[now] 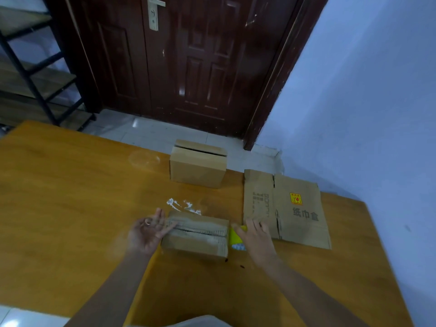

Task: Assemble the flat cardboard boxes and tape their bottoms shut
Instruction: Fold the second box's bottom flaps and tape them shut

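Head view. Small brown cardboard box (pixel 195 234), assembled, taped seam up, on orange wooden table (pixel 70 208), near edge centre. Left hand (pixel 147 232): palm up, fingers straight and released, fingertips touching the box's left end. Right hand (pixel 253 237): fingers curled, grasping yellow tape dispenser (pixel 233 237) at the box's right end. Second assembled brown cardboard box (pixel 197 165): far table edge. Flat printed cardboard box (pixel 286 207): right, just beside right hand. Dark red door (pixel 188 62) behind.

Dim, bluish light; motion blur, wide-angle edge distortion.
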Action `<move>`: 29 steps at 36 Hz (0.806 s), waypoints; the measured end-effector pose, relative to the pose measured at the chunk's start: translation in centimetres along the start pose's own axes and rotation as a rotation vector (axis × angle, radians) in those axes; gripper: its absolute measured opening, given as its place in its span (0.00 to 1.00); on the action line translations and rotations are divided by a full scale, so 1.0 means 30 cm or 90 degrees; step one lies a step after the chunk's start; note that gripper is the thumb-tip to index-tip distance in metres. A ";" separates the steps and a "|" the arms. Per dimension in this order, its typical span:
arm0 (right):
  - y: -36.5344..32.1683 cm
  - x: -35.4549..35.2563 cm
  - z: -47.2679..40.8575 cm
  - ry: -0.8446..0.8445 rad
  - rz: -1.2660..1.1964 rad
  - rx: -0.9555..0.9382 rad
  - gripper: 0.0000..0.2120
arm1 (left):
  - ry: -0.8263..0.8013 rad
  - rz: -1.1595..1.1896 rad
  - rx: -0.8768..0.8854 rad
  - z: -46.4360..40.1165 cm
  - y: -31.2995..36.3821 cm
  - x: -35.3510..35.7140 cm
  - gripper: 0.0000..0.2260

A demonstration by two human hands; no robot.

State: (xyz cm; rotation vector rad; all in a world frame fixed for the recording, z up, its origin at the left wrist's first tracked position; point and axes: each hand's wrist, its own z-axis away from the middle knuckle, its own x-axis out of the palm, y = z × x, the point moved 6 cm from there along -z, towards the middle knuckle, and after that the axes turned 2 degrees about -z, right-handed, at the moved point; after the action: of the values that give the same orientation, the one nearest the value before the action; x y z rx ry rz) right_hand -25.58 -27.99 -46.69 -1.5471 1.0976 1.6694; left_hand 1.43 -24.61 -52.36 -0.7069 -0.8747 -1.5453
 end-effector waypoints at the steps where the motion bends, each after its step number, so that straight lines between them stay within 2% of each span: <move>1: 0.001 0.005 0.001 -0.004 -0.003 0.004 0.43 | -0.002 -0.014 -0.009 0.004 -0.004 0.008 0.27; 4: 0.009 0.017 -0.004 -0.016 -0.016 0.017 0.46 | 0.028 -0.087 0.003 0.007 -0.005 0.020 0.17; 7: 0.011 0.021 -0.008 -0.024 -0.016 0.029 0.45 | 0.019 -0.152 0.033 -0.002 0.005 0.040 0.25; 10: 0.009 0.024 -0.012 -0.036 -0.017 0.038 0.44 | 0.002 -0.220 0.052 0.017 0.010 0.087 0.21; 12: 0.009 0.028 -0.012 -0.051 -0.027 0.043 0.44 | 0.007 -0.302 0.081 0.033 0.023 0.112 0.17; 15: 0.017 0.029 -0.010 -0.064 -0.036 0.055 0.45 | 0.007 -0.473 0.147 0.057 0.062 0.137 0.16; 19: 0.022 0.035 -0.004 -0.083 -0.037 0.055 0.44 | 0.083 -0.653 0.228 0.083 0.136 0.124 0.11; 24: 0.016 0.044 -0.008 -0.104 -0.051 0.056 0.45 | 0.067 -0.757 0.242 0.094 0.160 0.106 0.10; 29: 0.019 0.037 -0.002 -0.113 -0.053 0.058 0.44 | 0.102 -0.796 0.271 0.087 0.155 0.073 0.09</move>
State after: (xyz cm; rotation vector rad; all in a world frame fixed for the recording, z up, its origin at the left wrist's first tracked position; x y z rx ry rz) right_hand -26.19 -28.44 -47.69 -1.3414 0.9896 1.6419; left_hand 5.60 -23.86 -48.46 0.4069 -1.5914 -2.2958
